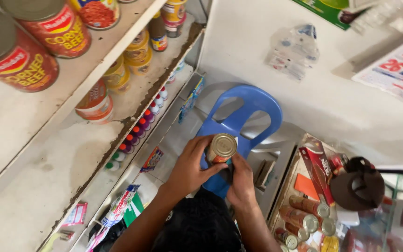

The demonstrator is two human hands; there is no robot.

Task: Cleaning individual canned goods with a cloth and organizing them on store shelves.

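**Both hands on one can, above a blue chair**

Head view: the left hand [190, 165] wraps around the side of a small can [221, 148], fingers curled on its label. The right hand [241, 182] grips low on the same can from the other side. The can is held upright in the air, its metal top facing the camera, in front of a blue chair [248, 112] and beside the white shelves [38, 140].

The grip looks firm, but the can sits high over the floor; a slip of either hand could drop it onto the chair or the goods below. More cans [304, 219] lie on their sides in a box [320, 168] to the right, close to the right forearm, and a careless elbow could knock them.

The can's underside and the right fingertips are hidden behind it. The shelf cans [19, 51] at top left are cut off by the frame, and the lower right corner is too blurred to read.
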